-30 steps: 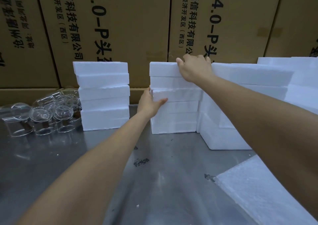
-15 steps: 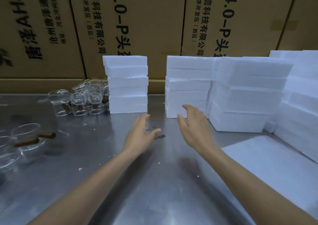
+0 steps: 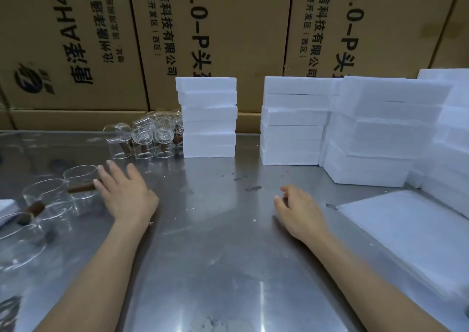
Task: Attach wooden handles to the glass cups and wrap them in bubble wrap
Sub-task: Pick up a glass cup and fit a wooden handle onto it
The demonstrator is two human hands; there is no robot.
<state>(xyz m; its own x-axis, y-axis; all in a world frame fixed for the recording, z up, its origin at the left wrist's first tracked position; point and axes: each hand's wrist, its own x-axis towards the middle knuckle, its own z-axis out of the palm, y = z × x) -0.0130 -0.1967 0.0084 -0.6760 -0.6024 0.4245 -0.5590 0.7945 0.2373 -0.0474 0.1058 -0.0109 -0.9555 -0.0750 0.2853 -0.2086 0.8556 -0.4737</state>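
Several clear glass cups with brown wooden handles stand at the left of the steel table point(image 3: 215, 255). The nearest cup point(image 3: 81, 179) has its handle point(image 3: 81, 187) pointing right. My left hand point(image 3: 124, 192) hovers with straight fingers beside that handle, fingertips close to it, holding nothing. Another handled cup point(image 3: 43, 199) stands left of it. A further group of cups point(image 3: 142, 138) sits farther back by a foam stack. My right hand point(image 3: 299, 210) hangs over the table's middle with loosely curled fingers, holding nothing.
White foam blocks are stacked at the back: one stack point(image 3: 208, 118) in the centre, bigger stacks point(image 3: 355, 128) to the right. A flat white sheet point(image 3: 406, 235) lies at the right front. Cardboard boxes point(image 3: 228, 27) form a wall behind the table.
Both hands left the foam stack and came back toward me. The left hand then swung left to the nearest cup's handle; the right hand dropped low over the table.
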